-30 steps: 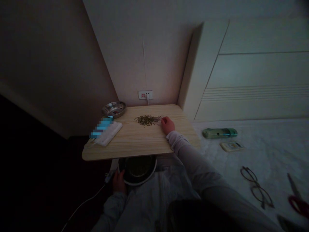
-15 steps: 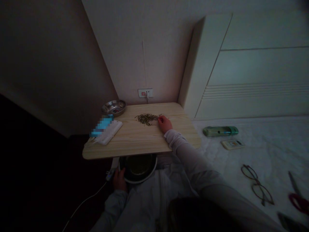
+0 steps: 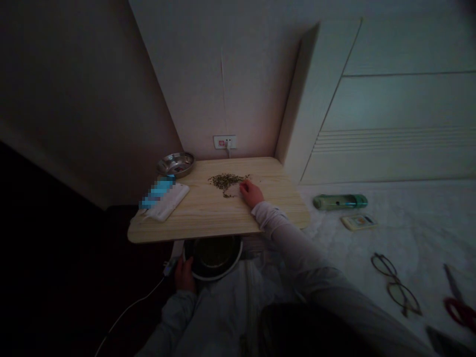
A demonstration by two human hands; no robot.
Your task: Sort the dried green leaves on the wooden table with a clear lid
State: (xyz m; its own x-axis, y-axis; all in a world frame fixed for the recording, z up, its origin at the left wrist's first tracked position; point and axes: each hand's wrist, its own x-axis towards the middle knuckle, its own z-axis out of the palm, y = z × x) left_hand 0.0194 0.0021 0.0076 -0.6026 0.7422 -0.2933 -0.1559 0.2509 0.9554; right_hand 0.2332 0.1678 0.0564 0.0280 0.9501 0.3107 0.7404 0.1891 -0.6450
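Dark-green grains (image 3: 223, 180) lie in a loose heap on the pale wooden worktop (image 3: 208, 220), probably spread thinly so single ones can be reached. At their right edge, the right hand (image 3: 252, 193) rests low, its fingers curled and drawn together; I cannot tell whether they pinch any. Below the front edge, the left hand (image 3: 185, 274) grips the pale rim of 1 dark round pan (image 3: 219, 278), fingers closed on it, seemingly to steady it near the lap. 1 steel bowl (image 3: 186, 171) sits at the back left corner, and 1 white flat case (image 3: 171, 202) lies before it, likely leaving the middle for the grains. Rightward, the bed (image 3: 334, 248) bears 1 green bottle (image 3: 339, 202) and glasses (image 3: 396, 285).
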